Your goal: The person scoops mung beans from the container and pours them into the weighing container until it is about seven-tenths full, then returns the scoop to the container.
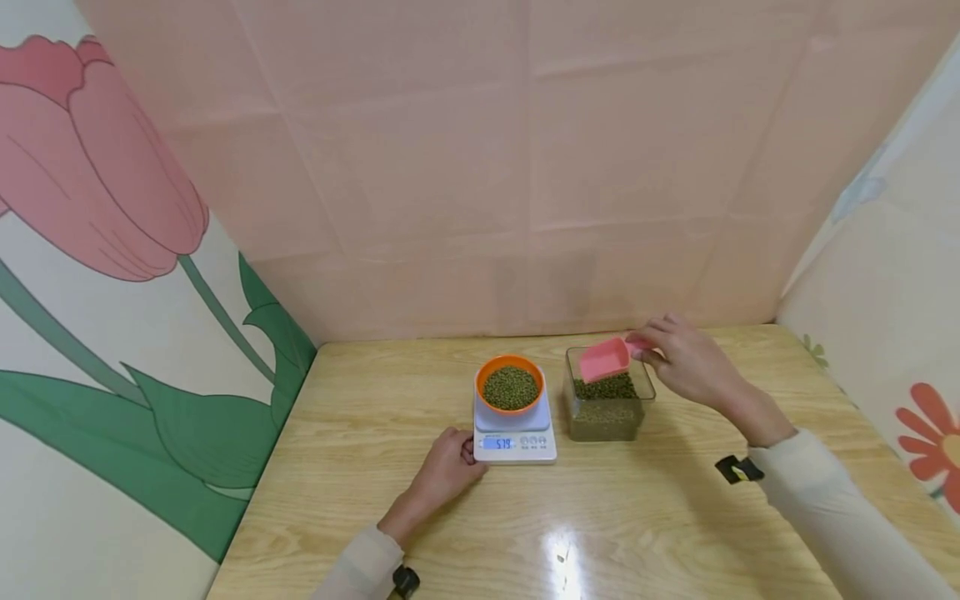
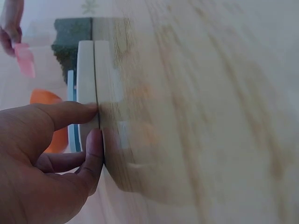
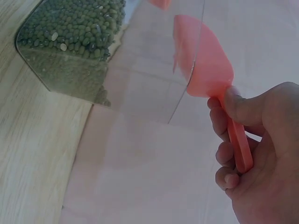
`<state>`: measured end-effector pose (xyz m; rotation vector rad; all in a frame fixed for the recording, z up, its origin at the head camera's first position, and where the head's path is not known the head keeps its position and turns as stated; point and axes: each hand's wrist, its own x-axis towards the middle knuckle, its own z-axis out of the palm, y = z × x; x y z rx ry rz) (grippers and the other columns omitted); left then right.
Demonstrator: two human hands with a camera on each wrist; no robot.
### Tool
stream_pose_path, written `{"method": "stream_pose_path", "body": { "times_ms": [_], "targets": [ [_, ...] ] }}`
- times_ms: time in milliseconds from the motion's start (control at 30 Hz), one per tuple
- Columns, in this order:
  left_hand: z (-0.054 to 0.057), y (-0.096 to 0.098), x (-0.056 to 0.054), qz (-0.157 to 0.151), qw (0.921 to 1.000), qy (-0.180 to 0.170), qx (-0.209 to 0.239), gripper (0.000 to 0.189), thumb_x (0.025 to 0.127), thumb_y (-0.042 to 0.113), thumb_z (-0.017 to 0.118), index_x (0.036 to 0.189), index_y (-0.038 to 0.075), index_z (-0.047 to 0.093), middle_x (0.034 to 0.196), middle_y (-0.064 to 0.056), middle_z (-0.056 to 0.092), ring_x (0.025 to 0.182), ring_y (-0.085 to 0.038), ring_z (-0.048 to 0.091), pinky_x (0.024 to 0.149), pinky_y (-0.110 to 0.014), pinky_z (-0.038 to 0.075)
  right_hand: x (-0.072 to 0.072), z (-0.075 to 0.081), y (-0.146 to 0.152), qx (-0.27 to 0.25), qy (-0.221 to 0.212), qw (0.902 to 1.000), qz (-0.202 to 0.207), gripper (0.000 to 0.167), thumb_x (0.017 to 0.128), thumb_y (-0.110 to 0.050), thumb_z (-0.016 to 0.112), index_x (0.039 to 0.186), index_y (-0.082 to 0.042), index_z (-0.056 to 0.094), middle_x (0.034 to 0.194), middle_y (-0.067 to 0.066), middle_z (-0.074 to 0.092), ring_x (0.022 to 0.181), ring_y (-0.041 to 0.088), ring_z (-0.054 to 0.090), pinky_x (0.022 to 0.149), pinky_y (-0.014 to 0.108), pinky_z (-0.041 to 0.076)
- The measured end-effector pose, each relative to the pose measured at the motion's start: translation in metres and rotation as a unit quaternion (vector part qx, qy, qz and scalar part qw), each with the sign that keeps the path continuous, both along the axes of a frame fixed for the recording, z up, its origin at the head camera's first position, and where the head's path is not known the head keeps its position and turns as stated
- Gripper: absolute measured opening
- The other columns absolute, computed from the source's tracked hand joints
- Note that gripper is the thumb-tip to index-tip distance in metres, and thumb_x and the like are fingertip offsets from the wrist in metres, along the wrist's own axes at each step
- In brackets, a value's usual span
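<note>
A white digital kitchen scale (image 1: 516, 454) stands on the table, its display lit with digits that look like 579. On its platform sits an orange bowl (image 1: 481, 393) holding green mung beans (image 1: 512, 389). My left hand (image 1: 446, 465) holds the scale by its front left corner, thumb and fingers against the edge in the left wrist view. To the right is a clear square container (image 1: 604, 427) partly filled with more mung beans (image 3: 77, 28). My right hand (image 1: 692, 362) grips the handle of a pink scoop (image 3: 205, 60), raised over the container and tilted; no beans show in it.
The wooden table (image 1: 360, 400) ends at a pink-covered wall (image 1: 420, 283) just behind the scale and container. Flower-printed walls stand at the left and right. Light glares off the table's front part.
</note>
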<state>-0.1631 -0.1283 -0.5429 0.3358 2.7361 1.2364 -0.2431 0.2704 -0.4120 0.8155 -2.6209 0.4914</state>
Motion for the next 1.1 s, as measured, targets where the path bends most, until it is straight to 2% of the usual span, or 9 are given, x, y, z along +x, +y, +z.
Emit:
{"method": "stream_pose_path", "body": {
  "times_ms": [300,400,567,633,733,967,1067,1100],
  "targets": [
    [0.001,-0.001,0.000,0.000,1.0000,-0.001,0.008,0.040,0.086,0.006,0.084,0.121,-0.008,0.069,0.099,-0.009,0.057,0.083,-0.011,0.055,0.069,-0.018,0.050,-0.003,-0.007,0.000,0.014,-0.046,0.9989,-0.002,0.019,0.098,-0.008,0.073,0.116,-0.004,0.077,0.113,0.013,0.077,0.104,0.031,0.063,0.088,0.054,0.054],
    [0.001,-0.001,0.000,-0.001,1.0000,-0.001,0.008,0.040,0.086,0.006,0.084,0.121,-0.007,0.069,0.100,-0.009,0.057,0.083,-0.011,0.055,0.069,-0.018,0.050,-0.004,-0.009,-0.001,0.018,-0.060,0.9980,0.002,0.020,0.098,-0.007,0.073,0.116,-0.003,0.077,0.116,0.015,0.077,0.108,0.036,0.066,0.099,0.061,0.052],
    [0.001,-0.001,0.000,-0.002,1.0000,0.000,0.008,0.040,0.086,0.006,0.084,0.121,-0.007,0.069,0.099,-0.009,0.057,0.083,-0.011,0.055,0.068,-0.018,0.050,-0.003,-0.012,-0.005,0.028,-0.074,0.9969,0.005,0.018,0.098,-0.005,0.072,0.114,-0.003,0.078,0.116,0.015,0.076,0.113,0.040,0.068,0.105,0.064,0.049],
    [0.001,-0.001,0.000,-0.002,1.0000,0.000,0.007,0.040,0.086,0.006,0.084,0.121,-0.007,0.069,0.099,-0.009,0.057,0.083,-0.011,0.055,0.068,-0.018,0.050,-0.002,-0.012,-0.006,0.033,-0.072,0.9969,0.008,0.017,0.096,-0.004,0.072,0.113,-0.003,0.079,0.113,0.014,0.076,0.110,0.038,0.067,0.097,0.061,0.054],
    [0.001,-0.001,0.000,0.000,1.0000,0.000,0.004,0.040,0.086,0.007,0.084,0.121,-0.007,0.069,0.099,-0.009,0.057,0.083,-0.010,0.055,0.068,-0.018,0.050,-0.003,-0.014,-0.009,0.043,-0.062,0.9970,0.015,0.017,0.094,-0.001,0.073,0.110,-0.003,0.079,0.108,0.012,0.076,0.106,0.035,0.067,0.096,0.059,0.055],
    [0.002,-0.001,0.000,-0.001,1.0000,-0.003,0.009,0.041,0.087,0.007,0.083,0.123,-0.007,0.069,0.100,-0.009,0.058,0.084,-0.010,0.055,0.069,-0.017,0.050,-0.002,-0.019,-0.012,0.064,-0.047,0.9965,0.025,0.019,0.089,0.004,0.073,0.105,-0.004,0.080,0.100,0.007,0.075,0.095,0.028,0.065,0.084,0.051,0.057],
    [0.002,0.000,0.001,-0.002,1.0000,-0.002,0.009,0.042,0.086,0.006,0.083,0.123,-0.008,0.069,0.100,-0.010,0.058,0.084,-0.012,0.055,0.068,-0.018,0.050,-0.002,-0.018,-0.013,0.068,-0.047,0.9963,0.024,0.021,0.088,0.006,0.071,0.105,-0.004,0.080,0.100,0.007,0.076,0.095,0.029,0.065,0.084,0.051,0.057],
    [0.002,0.000,0.001,-0.002,1.0000,-0.001,0.009,0.042,0.086,0.005,0.083,0.123,-0.009,0.069,0.100,-0.010,0.058,0.084,-0.012,0.056,0.068,-0.018,0.050,-0.001,-0.018,-0.013,0.068,-0.048,0.9962,0.023,0.022,0.088,0.007,0.071,0.105,-0.003,0.080,0.100,0.008,0.076,0.096,0.030,0.066,0.088,0.053,0.057]
  ]
}}
